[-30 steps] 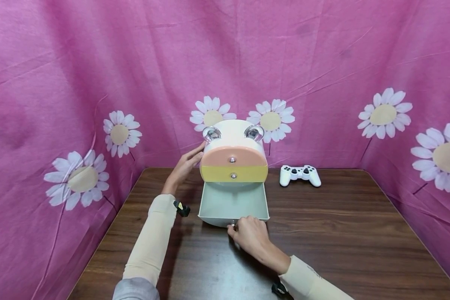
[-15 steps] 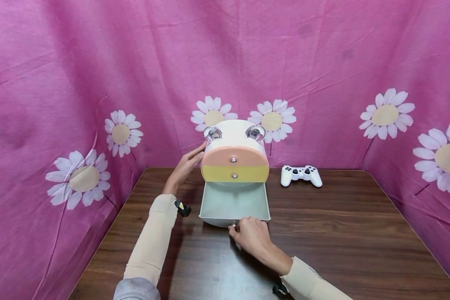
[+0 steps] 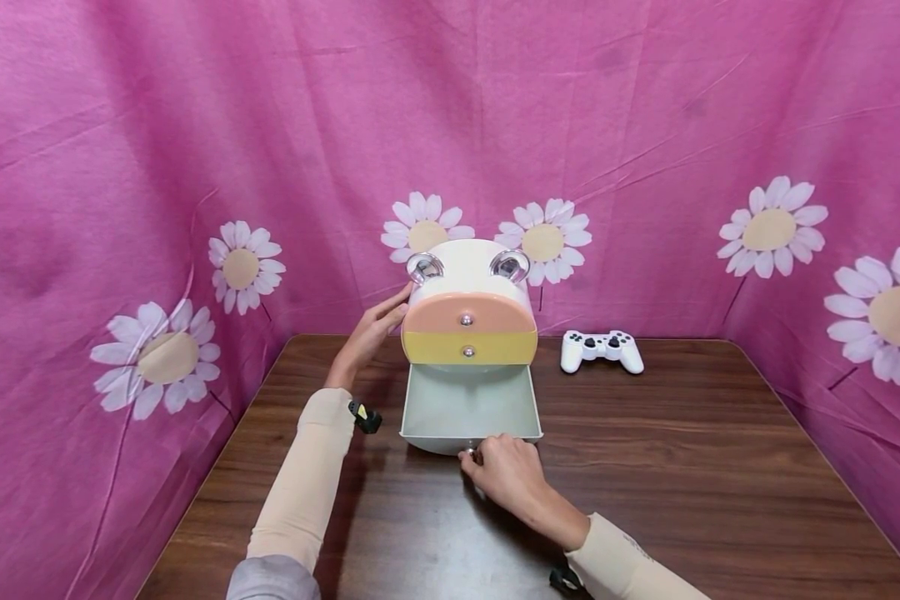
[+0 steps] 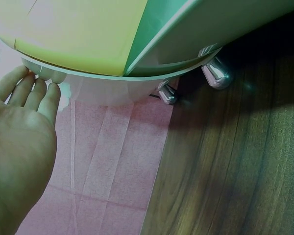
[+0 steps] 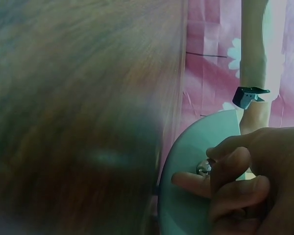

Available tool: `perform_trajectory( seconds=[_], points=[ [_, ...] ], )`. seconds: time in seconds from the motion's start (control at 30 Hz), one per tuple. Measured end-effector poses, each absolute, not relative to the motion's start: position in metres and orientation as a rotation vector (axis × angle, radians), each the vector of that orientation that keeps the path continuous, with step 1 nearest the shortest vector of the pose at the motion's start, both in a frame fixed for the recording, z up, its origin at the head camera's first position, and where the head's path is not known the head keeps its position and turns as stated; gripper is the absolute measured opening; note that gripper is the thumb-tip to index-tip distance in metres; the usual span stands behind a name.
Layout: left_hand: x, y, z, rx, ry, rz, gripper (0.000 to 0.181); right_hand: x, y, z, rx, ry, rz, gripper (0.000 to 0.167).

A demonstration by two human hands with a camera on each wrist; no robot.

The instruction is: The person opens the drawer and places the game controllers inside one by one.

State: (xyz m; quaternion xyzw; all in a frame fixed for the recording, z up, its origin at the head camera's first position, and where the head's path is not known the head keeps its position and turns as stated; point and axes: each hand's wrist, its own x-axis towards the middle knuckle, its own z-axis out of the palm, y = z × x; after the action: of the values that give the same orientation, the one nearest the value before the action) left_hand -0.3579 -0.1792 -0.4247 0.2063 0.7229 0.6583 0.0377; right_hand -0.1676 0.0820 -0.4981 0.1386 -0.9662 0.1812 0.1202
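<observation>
A small chest of drawers (image 3: 461,265) with a white rounded body and two silver eye-like rings on top stands at the table's middle. Its orange drawer (image 3: 435,317) and yellow drawer (image 3: 431,347) are closed. The pale green bottom drawer (image 3: 468,404) is pulled out, with nothing visible inside. My right hand (image 3: 508,472) pinches the silver knob (image 5: 204,168) on that drawer's front, fingers curled. On the chest's left side rests my left hand (image 3: 367,337); its straight fingertips touch the white wall in the left wrist view, short silver feet (image 4: 216,73) showing underneath.
A white game controller (image 3: 602,352) lies on the brown wooden table (image 3: 690,450), right of the chest. Pink cloth (image 3: 330,150) with printed daisies hangs behind and at both sides of the table.
Both hands keep their places on the chest and the knob. The pulled-out drawer and right hand look almost unmoved; the whole view shifts slightly.
</observation>
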Motion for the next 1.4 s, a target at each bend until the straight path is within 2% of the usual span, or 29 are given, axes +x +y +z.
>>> perform_trajectory(
  seconds=[0.3, 0.47, 0.73, 0.87, 1.4],
  points=[
    [-0.356, -0.179, -0.424, 0.648, 2.218, 2.021, 0.055, -0.165, 0.086, -0.490, 0.443, -2.858, 0.538, 0.061],
    [-0.356, -0.179, -0.423, 0.655, 2.224, 2.015, 0.055, -0.165, 0.092, -0.478, 0.518, -2.842, 0.552, 0.053],
    [-0.357, -0.180, -0.424, 0.649, 2.247, 1.991, 0.055, -0.175, 0.111, -0.450, 0.681, -2.784, 0.553, 0.019],
    [-0.358, -0.181, -0.424, 0.653, 2.235, 1.997, 0.054, -0.186, 0.126, -0.431, 0.729, -2.751, 0.560, 0.009],
    [-0.358, -0.181, -0.424, 0.646, 2.249, 1.991, 0.056, -0.237, 0.200, -0.386, 0.720, -2.710, 0.521, 0.005]
  ],
)
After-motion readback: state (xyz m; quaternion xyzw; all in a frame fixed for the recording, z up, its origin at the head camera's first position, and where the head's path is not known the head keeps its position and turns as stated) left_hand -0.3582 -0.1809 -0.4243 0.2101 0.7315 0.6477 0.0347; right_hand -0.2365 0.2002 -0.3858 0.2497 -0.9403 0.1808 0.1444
